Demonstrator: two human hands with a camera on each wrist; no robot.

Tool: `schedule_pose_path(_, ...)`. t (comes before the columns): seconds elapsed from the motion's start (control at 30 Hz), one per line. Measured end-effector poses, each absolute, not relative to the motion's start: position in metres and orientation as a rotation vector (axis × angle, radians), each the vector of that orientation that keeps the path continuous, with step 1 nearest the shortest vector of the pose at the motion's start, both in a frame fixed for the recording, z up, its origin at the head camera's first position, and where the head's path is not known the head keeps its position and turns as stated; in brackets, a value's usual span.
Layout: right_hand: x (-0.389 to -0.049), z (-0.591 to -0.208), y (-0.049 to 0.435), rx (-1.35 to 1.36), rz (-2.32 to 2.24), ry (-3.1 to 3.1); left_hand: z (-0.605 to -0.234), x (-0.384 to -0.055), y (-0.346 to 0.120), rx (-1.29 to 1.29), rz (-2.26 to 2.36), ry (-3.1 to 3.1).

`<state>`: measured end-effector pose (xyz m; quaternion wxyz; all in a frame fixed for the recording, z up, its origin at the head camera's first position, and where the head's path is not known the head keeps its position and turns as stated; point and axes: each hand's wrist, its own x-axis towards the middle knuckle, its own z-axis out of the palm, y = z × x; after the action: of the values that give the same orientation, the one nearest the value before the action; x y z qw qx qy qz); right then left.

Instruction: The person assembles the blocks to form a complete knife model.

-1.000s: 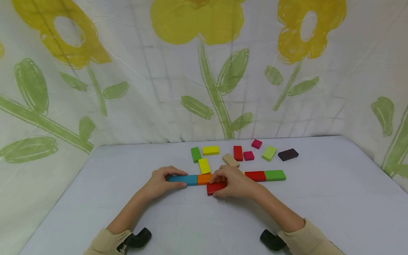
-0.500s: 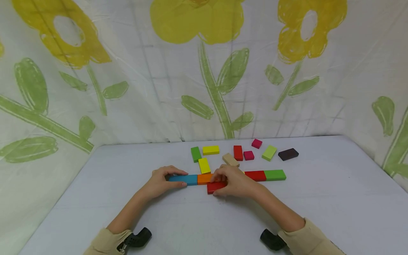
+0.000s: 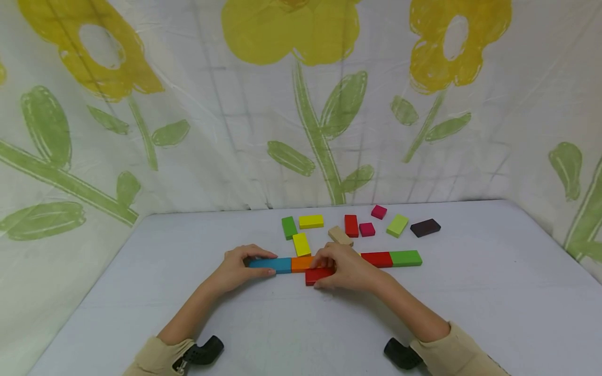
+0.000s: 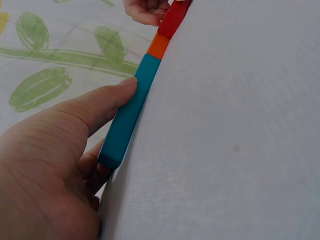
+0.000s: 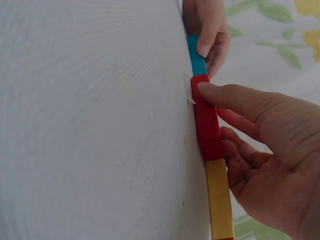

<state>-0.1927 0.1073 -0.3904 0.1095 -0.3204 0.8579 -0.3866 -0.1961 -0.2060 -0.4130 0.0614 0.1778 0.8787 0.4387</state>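
Left hand pinches one blue rectangular block in my head feed, right hand one red rectangular block, slightly nearer the multicoloured row than a second ago; nine loose coloured blocks beyond. Left wrist: I see one orange block between both. Right wrist: one yellow-tan block beside the red

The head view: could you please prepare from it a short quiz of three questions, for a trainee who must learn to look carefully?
1. Multiple choice. What does the left hand hold? A) a yellow block B) the blue block C) a green block
2. True or false? The right hand holds the dark brown block.
3. Complete: directly to the right of the blue block lies the ____ block.

Key:
1. B.
2. False; it pinches a red block.
3. Orange; the orange block.
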Motion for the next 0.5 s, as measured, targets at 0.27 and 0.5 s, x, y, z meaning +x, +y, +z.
schedule_pose_path(0.27, -0.193, -0.391, 0.108, -0.936, -1.140, 2.522, -0.410, -0.195, -0.204, 0.522, 1.317, 2.645)
schedule_pose_path(0.5, -0.193, -0.391, 0.108, -0.942, -1.138, 2.527, -0.407, -0.190, -0.193, 0.435, 1.323, 2.710)
